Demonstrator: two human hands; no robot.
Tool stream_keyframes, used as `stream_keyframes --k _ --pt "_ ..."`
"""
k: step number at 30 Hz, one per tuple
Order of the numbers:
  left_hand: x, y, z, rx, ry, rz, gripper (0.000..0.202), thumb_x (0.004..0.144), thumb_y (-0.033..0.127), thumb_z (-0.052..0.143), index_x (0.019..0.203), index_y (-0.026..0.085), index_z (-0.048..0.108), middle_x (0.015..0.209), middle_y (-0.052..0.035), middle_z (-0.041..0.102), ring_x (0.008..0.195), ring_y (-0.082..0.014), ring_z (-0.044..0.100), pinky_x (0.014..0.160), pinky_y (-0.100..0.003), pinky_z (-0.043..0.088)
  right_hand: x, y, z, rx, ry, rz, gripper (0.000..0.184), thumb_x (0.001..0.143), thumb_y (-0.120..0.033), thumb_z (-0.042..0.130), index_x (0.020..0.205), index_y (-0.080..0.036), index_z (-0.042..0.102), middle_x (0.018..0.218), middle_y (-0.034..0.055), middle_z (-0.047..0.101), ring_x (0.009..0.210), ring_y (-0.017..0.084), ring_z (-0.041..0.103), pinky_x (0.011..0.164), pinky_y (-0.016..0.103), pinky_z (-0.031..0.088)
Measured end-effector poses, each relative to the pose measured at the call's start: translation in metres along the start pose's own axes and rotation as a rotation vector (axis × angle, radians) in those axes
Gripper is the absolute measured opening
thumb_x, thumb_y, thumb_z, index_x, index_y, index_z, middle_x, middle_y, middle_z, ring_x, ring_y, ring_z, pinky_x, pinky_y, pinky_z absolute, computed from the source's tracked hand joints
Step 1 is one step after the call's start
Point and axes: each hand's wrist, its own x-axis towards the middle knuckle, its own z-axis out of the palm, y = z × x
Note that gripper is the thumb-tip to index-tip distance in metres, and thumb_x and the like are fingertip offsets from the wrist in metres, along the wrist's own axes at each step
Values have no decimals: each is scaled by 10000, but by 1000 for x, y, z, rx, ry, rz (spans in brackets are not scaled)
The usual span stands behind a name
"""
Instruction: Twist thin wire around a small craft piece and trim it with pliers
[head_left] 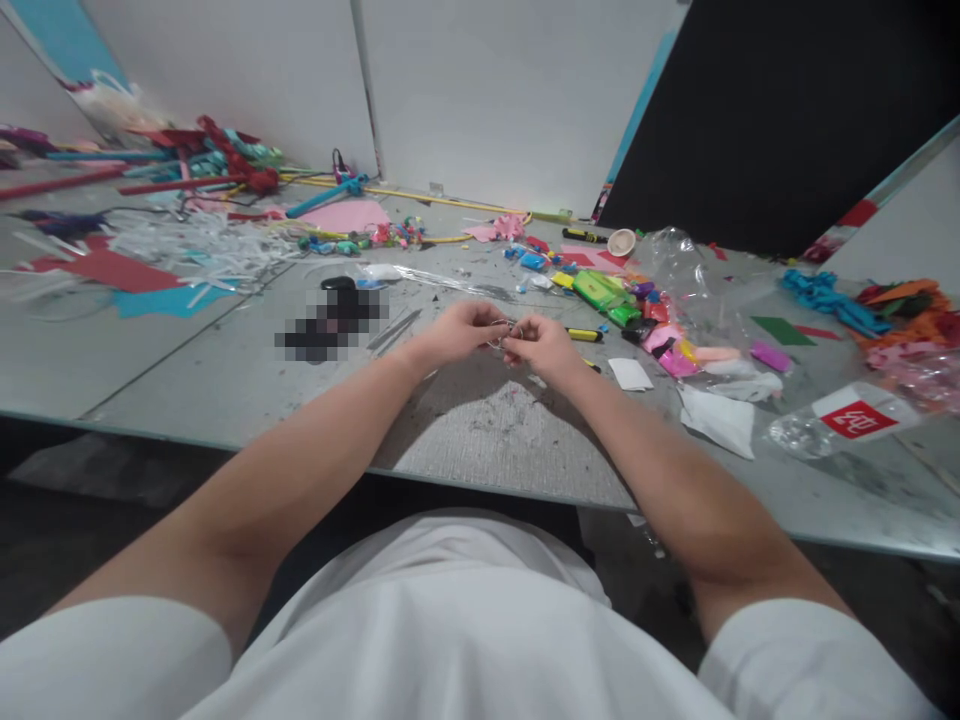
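Above the table, my left hand (459, 332) and my right hand (546, 346) meet with bent fingers. Between their fingertips is a thin, shiny curled wire (495, 344), pinched by both; its far ends are hidden behind the fingers. Just right of my right hand lies a yellow and black utility knife (585, 335), partly covered by that hand. A white square of paper (630, 374) is farther right. Left of my left hand, thin grey strips (394, 330) lie on the tabletop.
Colourful clay packets (604, 292) spread on the right, near a clear plastic bottle (855, 420) with a red label. White strips (217, 240) and coloured paper (124, 270) pile up on the left. A second utility knife (585, 236) lies at the back, before white panels (510, 100).
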Motion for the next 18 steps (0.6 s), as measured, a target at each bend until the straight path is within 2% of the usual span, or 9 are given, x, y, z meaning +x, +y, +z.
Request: stream_keyframes --k 4,10,14,18 --pt "1 2 0 -90 57 -34 97 952 150 732 859 152 705 743 0 691 640 -86 602 668 -231 477 1 -1 -2 12 12 -8 310 773 -316 855 806 -233 558 665 -35 675 568 133 663 570 266 559" --pt "0 6 1 -188 103 -72 82 929 103 753 919 157 692 746 25 680 603 -65 590 662 -220 496 1 -2 -5 -23 23 -47 323 810 -422 841 841 -239 577 684 -25 680 577 135 652 572 272 542" --pt "-1 7 0 -212 90 -70 87 927 88 743 891 149 691 725 31 662 590 -59 585 648 -208 492 -1 -3 -5 -55 28 -86 370 829 -534 823 848 -240 600 694 -15 678 572 135 630 564 275 515" --pt "-3 9 -1 -213 70 -63 77 928 80 727 881 140 717 731 19 678 601 -61 589 652 -210 492 -3 -4 -6 -78 35 -125 397 822 -578 810 831 -237 609 689 -13 663 563 131 606 573 285 502"
